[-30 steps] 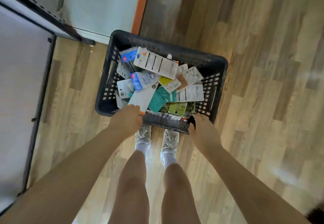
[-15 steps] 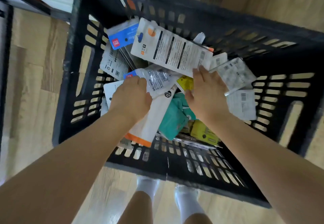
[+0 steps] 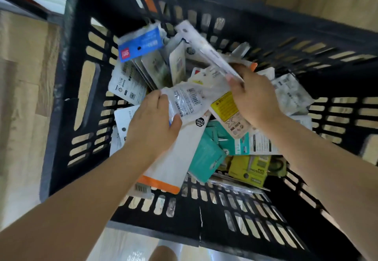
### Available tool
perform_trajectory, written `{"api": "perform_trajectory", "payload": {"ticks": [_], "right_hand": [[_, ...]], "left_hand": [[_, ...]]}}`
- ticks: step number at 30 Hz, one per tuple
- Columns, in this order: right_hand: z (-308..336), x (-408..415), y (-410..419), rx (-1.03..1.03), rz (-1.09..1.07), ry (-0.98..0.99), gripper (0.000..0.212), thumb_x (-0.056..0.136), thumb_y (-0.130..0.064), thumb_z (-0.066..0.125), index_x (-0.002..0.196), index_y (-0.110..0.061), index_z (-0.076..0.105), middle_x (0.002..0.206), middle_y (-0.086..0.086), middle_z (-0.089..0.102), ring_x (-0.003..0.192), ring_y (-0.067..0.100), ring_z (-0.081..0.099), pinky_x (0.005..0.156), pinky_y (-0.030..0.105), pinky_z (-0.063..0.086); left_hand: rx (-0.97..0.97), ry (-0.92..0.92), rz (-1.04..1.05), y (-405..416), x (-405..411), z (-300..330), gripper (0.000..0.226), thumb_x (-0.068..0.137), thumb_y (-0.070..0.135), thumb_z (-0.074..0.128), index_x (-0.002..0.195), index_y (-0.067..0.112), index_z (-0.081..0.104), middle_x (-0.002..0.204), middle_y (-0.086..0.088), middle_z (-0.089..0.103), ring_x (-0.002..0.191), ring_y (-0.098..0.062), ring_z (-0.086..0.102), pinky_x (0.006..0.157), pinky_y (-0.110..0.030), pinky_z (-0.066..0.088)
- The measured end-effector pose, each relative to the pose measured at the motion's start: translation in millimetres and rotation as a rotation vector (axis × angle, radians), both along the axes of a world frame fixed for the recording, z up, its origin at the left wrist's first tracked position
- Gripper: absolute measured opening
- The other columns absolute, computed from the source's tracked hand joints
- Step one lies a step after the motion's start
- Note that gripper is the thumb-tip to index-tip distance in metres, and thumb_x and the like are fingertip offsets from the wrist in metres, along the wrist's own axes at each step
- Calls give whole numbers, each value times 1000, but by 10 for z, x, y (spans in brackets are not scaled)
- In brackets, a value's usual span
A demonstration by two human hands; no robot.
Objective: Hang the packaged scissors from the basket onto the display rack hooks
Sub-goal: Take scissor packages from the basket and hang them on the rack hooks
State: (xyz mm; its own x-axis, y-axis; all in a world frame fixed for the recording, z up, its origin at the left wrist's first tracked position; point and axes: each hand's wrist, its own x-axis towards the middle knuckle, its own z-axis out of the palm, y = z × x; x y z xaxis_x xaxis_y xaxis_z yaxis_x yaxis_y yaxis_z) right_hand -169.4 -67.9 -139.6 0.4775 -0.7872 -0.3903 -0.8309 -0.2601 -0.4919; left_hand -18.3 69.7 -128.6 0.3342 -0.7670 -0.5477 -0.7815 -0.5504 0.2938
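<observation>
We were at the pick step: left hand (image 3: 152, 121) pinched a clear packet (image 3: 189, 99), right hand (image 3: 252, 95) gripped a white pack (image 3: 204, 48) mid-basket (image 3: 67, 89); next needs lifting out toward the rack.

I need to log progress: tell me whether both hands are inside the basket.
Yes: the left hand and right hand each grip packages within the black basket.

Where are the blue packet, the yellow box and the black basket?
blue packet (image 3: 141, 44), head view, middle of its blue card.
yellow box (image 3: 250, 168), head view, its yellow front.
black basket (image 3: 225, 15), head view, far slotted wall.
</observation>
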Motion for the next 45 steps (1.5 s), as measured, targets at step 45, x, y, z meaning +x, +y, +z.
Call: {"api": "perform_trajectory", "payload": {"ticks": [45], "right_hand": [[1164,-910,292,766,-808,-254,15,86,-28,67,98,-20,69,97,2,72,96,24,67,95,46,49]], "left_hand": [[134,382,265,-26,-18,949,9,94,8,52,94,6,61,84,-11,61,80,-26,56,64,-29,35]]}}
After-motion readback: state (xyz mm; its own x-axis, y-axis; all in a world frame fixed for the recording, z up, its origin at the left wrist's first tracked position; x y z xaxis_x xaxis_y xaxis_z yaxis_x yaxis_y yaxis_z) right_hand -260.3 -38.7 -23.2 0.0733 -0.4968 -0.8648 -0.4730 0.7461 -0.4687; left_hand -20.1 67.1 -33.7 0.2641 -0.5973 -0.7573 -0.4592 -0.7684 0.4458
